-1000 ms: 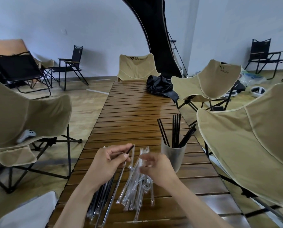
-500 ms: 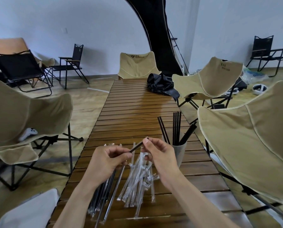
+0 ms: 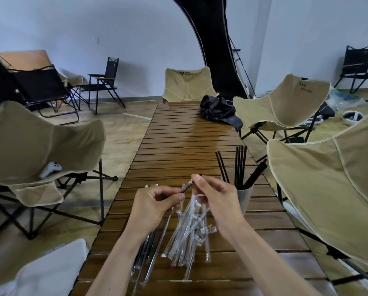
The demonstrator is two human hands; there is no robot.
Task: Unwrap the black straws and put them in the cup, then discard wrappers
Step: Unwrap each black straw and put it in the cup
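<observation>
Pinching one black straw [image 3: 187, 187] between both hands above the slatted table [image 3: 178, 146], I grip its wrapped lower part with my left hand [image 3: 155, 207] while my right hand [image 3: 216, 199] nips the bared tip. Empty wrappers [image 3: 189, 231] lie beneath (still-wrapped straws [image 3: 146, 251] to their left). Right of my hand, the cup [image 3: 245, 198] holds unwrapped straws.

body: 2 bare forearms | hands: left hand [image 3: 155, 207], right hand [image 3: 218, 199], ungloved | sleeves: none visible
</observation>
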